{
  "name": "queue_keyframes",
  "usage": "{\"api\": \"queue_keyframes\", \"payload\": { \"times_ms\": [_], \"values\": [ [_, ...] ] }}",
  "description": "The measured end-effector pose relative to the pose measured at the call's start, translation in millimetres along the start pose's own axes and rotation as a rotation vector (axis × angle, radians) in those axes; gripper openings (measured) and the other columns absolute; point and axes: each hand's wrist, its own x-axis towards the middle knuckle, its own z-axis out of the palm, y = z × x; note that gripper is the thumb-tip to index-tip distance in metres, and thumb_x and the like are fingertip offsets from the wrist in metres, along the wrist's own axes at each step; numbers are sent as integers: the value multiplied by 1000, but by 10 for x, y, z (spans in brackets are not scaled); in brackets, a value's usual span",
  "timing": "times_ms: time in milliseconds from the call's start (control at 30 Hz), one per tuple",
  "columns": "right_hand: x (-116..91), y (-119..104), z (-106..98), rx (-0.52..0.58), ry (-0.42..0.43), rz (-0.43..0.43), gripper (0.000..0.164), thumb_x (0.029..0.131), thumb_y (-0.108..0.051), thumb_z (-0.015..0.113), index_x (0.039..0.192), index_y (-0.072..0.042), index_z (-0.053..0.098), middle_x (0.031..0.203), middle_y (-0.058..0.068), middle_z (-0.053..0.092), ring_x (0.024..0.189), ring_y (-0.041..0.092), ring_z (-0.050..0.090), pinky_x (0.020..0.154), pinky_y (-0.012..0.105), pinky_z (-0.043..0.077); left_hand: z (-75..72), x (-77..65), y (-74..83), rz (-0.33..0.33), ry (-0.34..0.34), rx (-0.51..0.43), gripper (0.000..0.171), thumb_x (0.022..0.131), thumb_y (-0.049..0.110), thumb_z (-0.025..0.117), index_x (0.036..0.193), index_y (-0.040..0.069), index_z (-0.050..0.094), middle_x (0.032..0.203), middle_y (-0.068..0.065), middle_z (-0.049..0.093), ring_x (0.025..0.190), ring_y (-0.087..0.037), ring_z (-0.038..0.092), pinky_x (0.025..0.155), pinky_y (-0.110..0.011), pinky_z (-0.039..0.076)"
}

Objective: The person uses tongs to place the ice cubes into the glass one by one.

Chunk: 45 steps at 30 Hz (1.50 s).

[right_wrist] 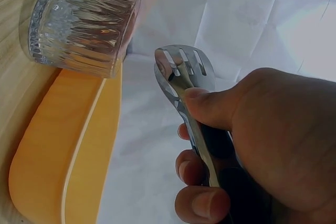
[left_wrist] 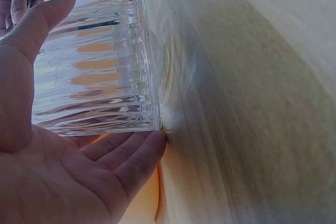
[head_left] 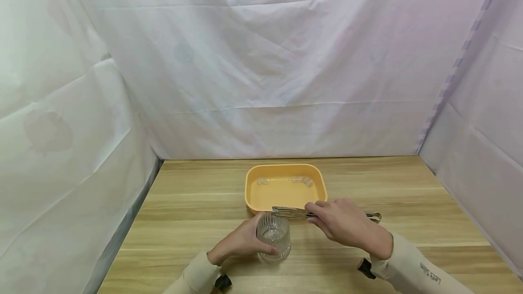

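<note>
A clear ribbed glass (head_left: 274, 239) stands upright on the wooden table, its base at the tabletop in the left wrist view. My left hand (head_left: 245, 238) holds it from the side, thumb (left_wrist: 47, 17) on one side and fingers (left_wrist: 131, 158) on the other. With my right hand (head_left: 347, 223) I grip a pair of metal tongs (right_wrist: 184, 85) by their dark handle section. Their slotted heads lie close together, pointing left, with the tips over the glass's rim in the head view. The tongs' looped end sticks out behind my right hand.
Just beyond the glass sits a yellow tray (head_left: 253, 194). Several small clear pieces (head_left: 302, 180) lie along its far side. White cloth (head_left: 265, 67) hangs behind and at both sides of the wooden table (head_left: 184, 208).
</note>
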Motion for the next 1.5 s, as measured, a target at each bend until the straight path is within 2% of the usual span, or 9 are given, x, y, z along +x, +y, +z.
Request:
{"api": "queue_keyframes", "payload": {
  "times_ms": [200,367,633,867,1233,1500],
  "values": [
    [4,-1,-3,14,10,10,16,92,-29,70,95,-22,57,67,-14,44,46,0,28,42,20,25,2,-4,1,-8,3,-1,94,66,40,91,145,23,42,125,4,60,114,-15,57,98,-38,45],
    [7,6,-4,40,4,20,16,93,-32,68,101,-20,60,68,-14,45,46,-1,29,43,20,27,1,-2,-1,-11,1,-10,94,66,40,91,144,25,42,125,4,61,114,-15,58,98,-38,45],
    [24,41,11,45,9,26,17,94,-31,68,99,-19,58,66,-14,41,44,-1,25,42,18,24,4,-4,-2,-11,2,-11,91,65,38,91,142,26,44,123,4,62,113,-15,59,97,-38,46],
    [68,87,35,60,-10,53,18,95,-32,67,102,-18,58,68,-13,44,45,-2,29,42,18,26,1,-8,2,-14,1,-14,91,66,38,91,143,25,44,125,3,61,113,-15,59,96,-37,46],
    [200,245,150,-15,1,87,27,92,-34,70,106,-13,61,70,-5,54,44,3,36,41,21,30,-6,6,3,-11,-2,-20,92,66,36,91,143,26,42,126,2,61,114,-17,59,95,-36,47],
    [357,349,275,-32,-54,121,31,92,-38,69,106,-12,58,71,-4,51,44,6,35,41,23,28,-5,-4,-2,-6,3,-11,91,65,38,91,141,25,44,123,3,62,112,-15,59,96,-36,47]
  ]
}}
